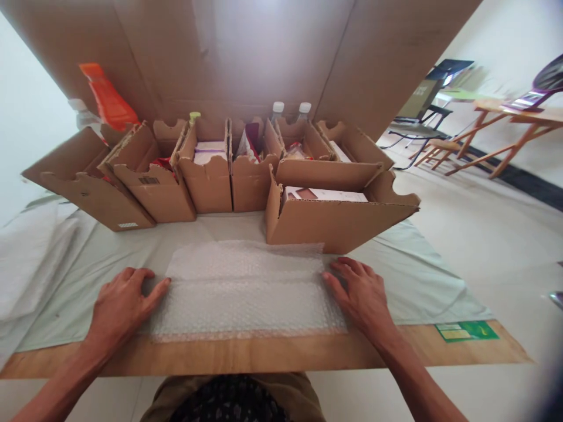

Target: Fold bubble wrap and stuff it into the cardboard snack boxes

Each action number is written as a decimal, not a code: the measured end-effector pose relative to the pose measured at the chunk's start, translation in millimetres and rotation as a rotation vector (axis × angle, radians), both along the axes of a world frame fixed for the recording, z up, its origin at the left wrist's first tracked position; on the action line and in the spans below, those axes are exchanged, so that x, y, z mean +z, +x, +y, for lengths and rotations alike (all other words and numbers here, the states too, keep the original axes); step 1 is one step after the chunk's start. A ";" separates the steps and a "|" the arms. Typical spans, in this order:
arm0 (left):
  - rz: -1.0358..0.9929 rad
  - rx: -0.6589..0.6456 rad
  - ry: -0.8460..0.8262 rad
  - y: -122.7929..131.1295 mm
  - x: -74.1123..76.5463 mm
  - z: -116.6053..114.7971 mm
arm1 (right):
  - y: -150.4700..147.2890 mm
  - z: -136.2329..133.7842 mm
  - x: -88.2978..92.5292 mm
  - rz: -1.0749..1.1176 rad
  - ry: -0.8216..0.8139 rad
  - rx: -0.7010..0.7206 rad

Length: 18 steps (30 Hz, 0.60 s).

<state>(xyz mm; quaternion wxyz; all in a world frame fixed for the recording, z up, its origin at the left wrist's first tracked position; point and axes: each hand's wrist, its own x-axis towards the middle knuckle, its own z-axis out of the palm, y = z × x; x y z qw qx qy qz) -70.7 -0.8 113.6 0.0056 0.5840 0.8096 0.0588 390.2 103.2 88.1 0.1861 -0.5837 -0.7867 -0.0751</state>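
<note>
A sheet of clear bubble wrap (246, 299) lies flat at the front of the cloth-covered table, a crease running across it. My left hand (125, 299) rests at its left edge, fingers spread and thumb pointing toward the sheet. At the right edge is my right hand (358, 290), its fingers also apart, with the thumb at the sheet's border. Neither hand grips anything. Just beyond the sheet's far right corner stands an open cardboard box (325, 225) with a white printed carton (338, 195) inside.
Several open cardboard bins (211, 187) line the back before a tall cardboard panel (264, 53). An orange bottle (109, 99) leans in the leftmost bin. More bubble wrap (30, 258) is piled at left. A green packet (467, 331) lies on the wooden front edge.
</note>
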 end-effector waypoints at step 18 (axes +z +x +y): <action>-0.305 0.027 0.095 23.7 43.9 2.8 | -21.7 -50.6 52.6 0.453 -0.121 -0.053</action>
